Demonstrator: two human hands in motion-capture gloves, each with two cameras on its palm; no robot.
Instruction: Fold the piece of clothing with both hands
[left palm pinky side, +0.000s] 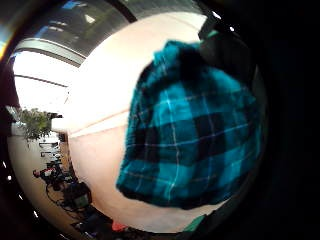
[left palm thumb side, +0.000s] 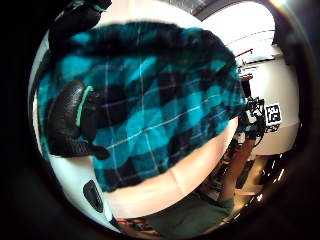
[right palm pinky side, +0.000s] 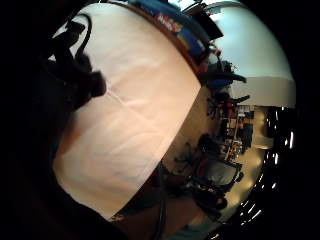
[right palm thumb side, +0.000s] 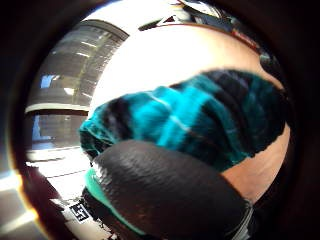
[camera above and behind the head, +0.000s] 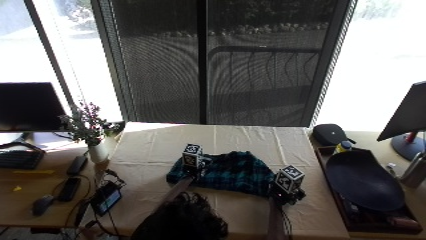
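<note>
A teal and black plaid piece of clothing (camera above and behind the head: 233, 172) lies bunched in the middle of the cream-covered table (camera above and behind the head: 153, 150). My left hand (camera above and behind the head: 195, 164) is at its left edge. In the left thumb side palm view a gloved thumb (left palm thumb side: 72, 120) curls onto the plaid cloth (left palm thumb side: 150, 100), which also fills the left little finger side palm view (left palm pinky side: 190, 130). My right hand (camera above and behind the head: 291, 192) is at the garment's right front corner. Its thumb (right palm thumb side: 165, 190) pinches the cloth's edge (right palm thumb side: 200, 120). The right little finger side palm view holds only bare table (right palm pinky side: 135, 115).
A potted plant in a white vase (camera above and behind the head: 93, 137) stands at the table's left edge, with a small device (camera above and behind the head: 106, 197) nearer the front. A dark tray holding a large dark bowl (camera above and behind the head: 363, 182) sits at the right, a black pouch (camera above and behind the head: 329, 134) behind it.
</note>
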